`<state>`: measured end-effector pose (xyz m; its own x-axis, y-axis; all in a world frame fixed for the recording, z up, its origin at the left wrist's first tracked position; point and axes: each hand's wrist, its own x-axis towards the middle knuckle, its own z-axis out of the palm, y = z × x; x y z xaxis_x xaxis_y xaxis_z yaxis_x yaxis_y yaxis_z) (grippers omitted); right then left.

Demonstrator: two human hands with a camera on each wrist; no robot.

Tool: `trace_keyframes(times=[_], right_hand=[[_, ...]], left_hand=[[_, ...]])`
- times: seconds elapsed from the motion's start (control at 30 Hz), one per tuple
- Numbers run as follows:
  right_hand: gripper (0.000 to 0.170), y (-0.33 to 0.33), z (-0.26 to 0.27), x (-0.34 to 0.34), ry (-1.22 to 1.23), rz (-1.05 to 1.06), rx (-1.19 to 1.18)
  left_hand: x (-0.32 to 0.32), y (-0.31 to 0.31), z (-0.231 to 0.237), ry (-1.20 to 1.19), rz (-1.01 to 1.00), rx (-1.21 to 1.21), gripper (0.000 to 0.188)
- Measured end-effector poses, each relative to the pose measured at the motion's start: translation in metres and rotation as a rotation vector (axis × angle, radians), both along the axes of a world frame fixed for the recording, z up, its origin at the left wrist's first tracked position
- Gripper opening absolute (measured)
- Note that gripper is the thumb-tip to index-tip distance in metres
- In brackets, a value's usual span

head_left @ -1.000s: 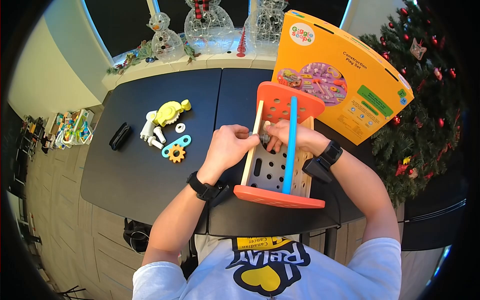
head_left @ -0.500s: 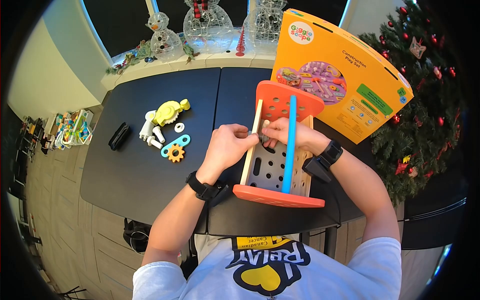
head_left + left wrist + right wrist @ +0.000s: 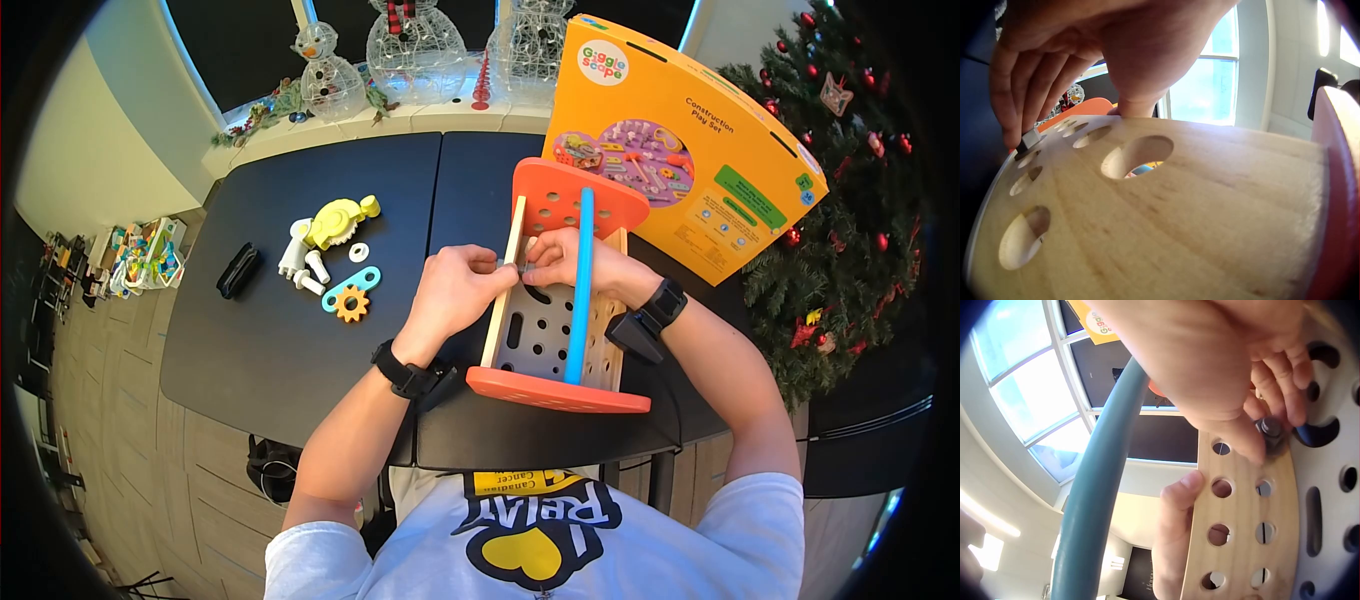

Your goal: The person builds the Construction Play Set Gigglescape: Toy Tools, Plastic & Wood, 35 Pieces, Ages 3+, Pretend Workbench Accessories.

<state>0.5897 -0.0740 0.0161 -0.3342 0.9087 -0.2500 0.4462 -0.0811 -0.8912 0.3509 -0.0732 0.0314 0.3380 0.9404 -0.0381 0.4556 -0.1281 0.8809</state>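
A toy toolbox (image 3: pixel 533 335) with orange ends, wooden sides and a blue handle bar (image 3: pixel 579 300) stands on the dark table before me. My left hand (image 3: pixel 462 292) is at the outside of its left wooden side panel (image 3: pixel 1179 206), thumb over the top edge. Its fingertips hold the head of a grey bolt (image 3: pixel 1030 142) against the panel. Reaching under the bar, my right hand (image 3: pixel 568 262) works inside the box. Thumb and fingers there pinch a dark grey nut (image 3: pixel 1274 449) on the bolt's end at the panel's inner face.
Left on the table lie a yellow toy tool (image 3: pixel 338 224), white bolts (image 3: pixel 312 272), a white ring (image 3: pixel 358 252), a blue strip (image 3: pixel 366 284), an orange gear (image 3: pixel 351 304) and a black case (image 3: pixel 238 272). A yellow box (image 3: pixel 690 150) stands behind the toolbox, near a decorated tree (image 3: pixel 850 200).
My right fingers have shifted and turned about the nut, drawing closer to the side panel. The left hand and the toolbox stay practically where they were.
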Motion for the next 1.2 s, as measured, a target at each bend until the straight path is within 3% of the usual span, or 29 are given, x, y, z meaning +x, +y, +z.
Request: trace_keyframes(times=[0.23, 0.33, 0.43, 0.53, 0.63, 0.73, 0.83, 0.93, 1.13, 1.2], right_hand=[[0.055, -0.001, 0.015, -0.008, -0.100, -0.001, -0.229], [0.061, -0.003, 0.021, -0.011, -0.108, -0.107, -0.264], [0.052, 0.001, 0.013, -0.009, 0.055, -0.196, -0.223], [0.041, -0.005, 0.014, -0.008, -0.020, -0.071, -0.019], [0.033, -0.002, -0.001, -0.002, 0.049, -0.099, 0.120], [0.031, 0.001, -0.003, 0.002, 0.091, -0.061, 0.051], [0.031, -0.001, 0.009, 0.000, -0.066, -0.072, -0.016], [0.020, -0.004, 0.017, -0.003, -0.094, -0.053, -0.063], [0.031, -0.004, 0.014, -0.008, -0.017, -0.075, -0.254], [0.027, -0.003, 0.016, -0.010, 0.008, -0.131, -0.237]], left_hand=[[0.000, -0.002, 0.006, 0.032, -0.007, -0.021, 0.057], [0.000, -0.002, 0.006, 0.034, -0.002, -0.025, 0.057], [0.000, -0.003, 0.006, 0.037, -0.005, -0.024, 0.057], [0.000, -0.002, 0.006, 0.044, -0.009, -0.011, 0.056], [0.000, -0.002, 0.005, 0.039, -0.005, -0.013, 0.056], [0.001, -0.002, 0.004, 0.029, -0.004, -0.012, 0.055], [0.000, -0.001, 0.003, 0.025, 0.000, -0.004, 0.058], [0.001, -0.001, 0.000, 0.009, 0.004, -0.003, 0.064], [0.000, -0.001, 0.000, 0.009, 0.010, 0.000, 0.064], [0.000, -0.002, 0.002, 0.014, 0.006, -0.002, 0.064]])
